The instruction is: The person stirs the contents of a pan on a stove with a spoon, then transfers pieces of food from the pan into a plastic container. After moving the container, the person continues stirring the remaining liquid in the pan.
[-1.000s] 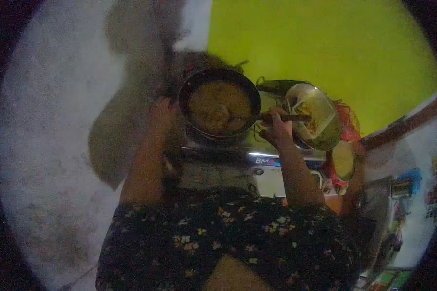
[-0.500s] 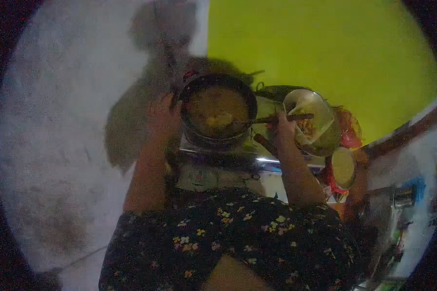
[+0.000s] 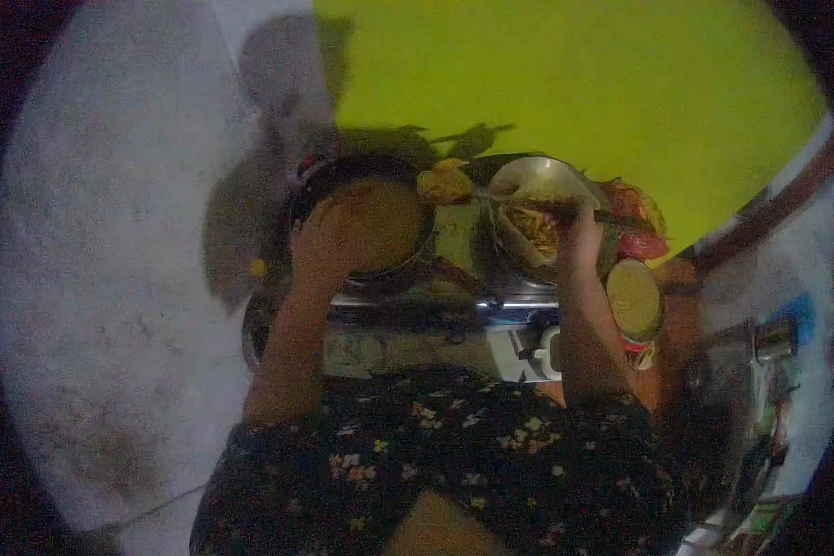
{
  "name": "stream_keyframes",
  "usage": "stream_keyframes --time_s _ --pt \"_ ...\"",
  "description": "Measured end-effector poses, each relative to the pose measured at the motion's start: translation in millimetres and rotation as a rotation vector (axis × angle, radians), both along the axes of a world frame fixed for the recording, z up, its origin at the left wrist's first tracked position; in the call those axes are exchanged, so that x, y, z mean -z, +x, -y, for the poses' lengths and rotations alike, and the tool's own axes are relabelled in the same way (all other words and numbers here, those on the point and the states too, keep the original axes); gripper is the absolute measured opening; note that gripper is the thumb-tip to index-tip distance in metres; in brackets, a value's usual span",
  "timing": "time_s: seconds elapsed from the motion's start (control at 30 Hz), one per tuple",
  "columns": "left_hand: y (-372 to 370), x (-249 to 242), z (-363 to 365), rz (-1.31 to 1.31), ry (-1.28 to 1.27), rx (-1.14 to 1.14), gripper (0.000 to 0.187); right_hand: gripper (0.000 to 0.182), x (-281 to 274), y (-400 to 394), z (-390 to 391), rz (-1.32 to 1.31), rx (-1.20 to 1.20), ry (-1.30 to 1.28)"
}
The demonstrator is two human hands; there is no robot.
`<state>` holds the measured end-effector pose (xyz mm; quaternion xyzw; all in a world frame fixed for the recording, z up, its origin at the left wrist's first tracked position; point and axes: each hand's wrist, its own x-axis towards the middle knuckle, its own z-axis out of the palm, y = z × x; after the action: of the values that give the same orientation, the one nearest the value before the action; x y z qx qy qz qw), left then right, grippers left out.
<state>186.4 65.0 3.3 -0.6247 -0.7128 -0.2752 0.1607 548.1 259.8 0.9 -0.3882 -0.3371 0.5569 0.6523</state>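
A dark round pan sits on the stove, with brownish contents. My left hand is at the pan's left side, over its rim; its fingers are too dim to tell what they hold, if anything. My right hand is closed around the handle of a long utensil, whose left end carries a yellowish piece of food between the pan and the bowl. Below that handle is a lined metal bowl holding fried pieces.
A round container with pale yellow contents stands right of the bowl. Red plastic packaging lies behind it. The stove's shiny front edge runs below the pan and bowl. A yellow-green wall rises behind.
The utensil has come up out of the pan with food on it and moved right, over the bowl. My left hand has shifted further over the pan. The camera view has shifted too.
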Motion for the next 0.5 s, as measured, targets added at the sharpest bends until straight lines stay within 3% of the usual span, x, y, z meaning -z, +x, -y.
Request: stream_keyframes --time_s 0.1,0.17,0.23,0.33,0.4,0.5 --pt "35 -14 -17 0.027 -0.112 -0.047 0.043 0.028 -32 32 15 0.013 0.083 0.067" --pt "50 -16 -27 0.074 -0.183 -0.013 0.042 0.027 -17 72 3 0.796 0.369 0.545" --pt "64 -16 -34 0.073 -0.205 0.007 0.041 0.024 -24 89 -6 0.042 0.136 0.092" --pt "91 -19 -41 0.016 -0.267 0.005 0.042 0.026 -36 93 1 -0.008 0.378 0.134" --pt "107 -30 -48 0.014 -0.437 -0.007 0.043 0.027 -15 113 -14 0.058 0.348 0.202" --pt "106 10 -64 -0.074 -0.316 0.021 0.045 0.029 11 127 -29 0.269 0.381 0.237"
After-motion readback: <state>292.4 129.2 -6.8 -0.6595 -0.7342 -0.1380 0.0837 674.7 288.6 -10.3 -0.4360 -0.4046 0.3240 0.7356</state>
